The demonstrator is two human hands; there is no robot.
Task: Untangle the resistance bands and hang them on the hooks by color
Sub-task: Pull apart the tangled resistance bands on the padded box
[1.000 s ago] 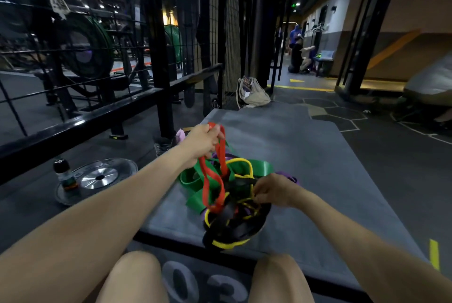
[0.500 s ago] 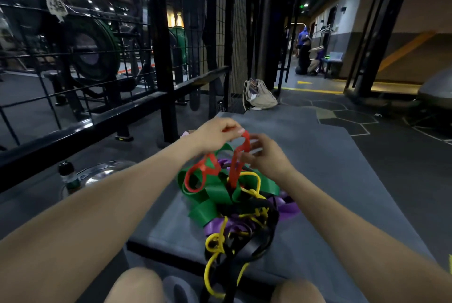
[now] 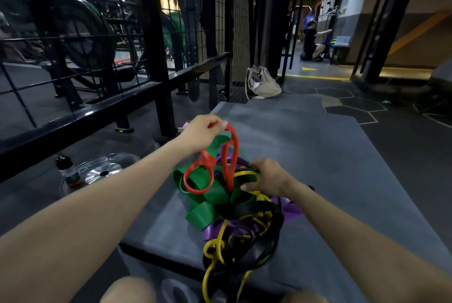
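Band tangle (image 3: pixel 234 207) on grey mat (image 3: pixel 330 155), near front edge.
L hand (image 3: pixel 200 135) pinches thin red band (image 3: pixel 231 153), lifted in twisted loops above tangle; R hand (image 3: pixel 267 176) grips strands at tangle's right. Wide flat green band (image 3: pixel 208 195), purple, black, narrow yellow mixed; yellow/black loops overhang mat edge. Mat bare beyond tangle.

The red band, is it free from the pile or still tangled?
Still tangled: the red band runs from the left hand into the pile.
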